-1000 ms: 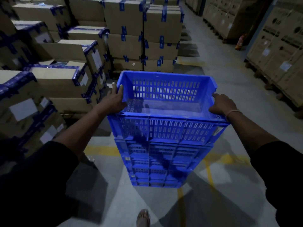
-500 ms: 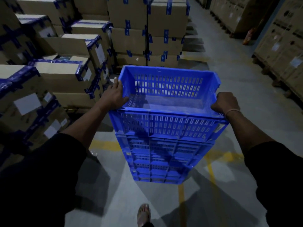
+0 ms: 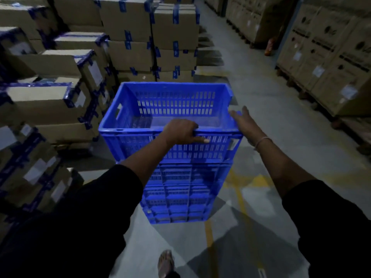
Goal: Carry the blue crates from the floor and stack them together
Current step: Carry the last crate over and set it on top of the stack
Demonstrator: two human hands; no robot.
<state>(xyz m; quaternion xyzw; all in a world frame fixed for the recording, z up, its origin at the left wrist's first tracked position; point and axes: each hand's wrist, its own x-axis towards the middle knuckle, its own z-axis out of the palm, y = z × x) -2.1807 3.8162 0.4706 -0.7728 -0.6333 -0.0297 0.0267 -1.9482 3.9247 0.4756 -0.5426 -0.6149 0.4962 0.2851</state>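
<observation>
Dim warehouse aisle, grey concrete floor [image 3: 261, 109] under us with yellow painted lines [image 3: 239, 189] crossing it.

Our left hand [image 3: 180, 131] is closed over the near rim of the top blue crate [image 3: 174, 105], fingers curled across the edge and the thumb lying flat along the outer wall just below. Our right hand [image 3: 244, 122] is spread open, fingers extended, at the crate's right near corner; whether the palm is actually touching the rim or just beside it we cannot tell. So only one hand has a firm hold on it.

That top crate sits directly ahead of both hands, between them, resting on the stack of blue crates [image 3: 180, 189] below it, and looks roughly square with the stack. It is empty, as far as its slotted walls and floor let us see. The stack stands on the floor just beyond our sandalled foot [image 3: 165, 263].

We judge this crate as good as placed, with the hands about to let go or give a last nudge. No other loose blue crates show on the floor, so we cannot say how many are left to fetch.

Beyond the left hand, taped cardboard boxes [image 3: 60, 93] are piled high; beyond the right, well apart, large cartons on pallets [image 3: 325, 63] line the aisle.
</observation>
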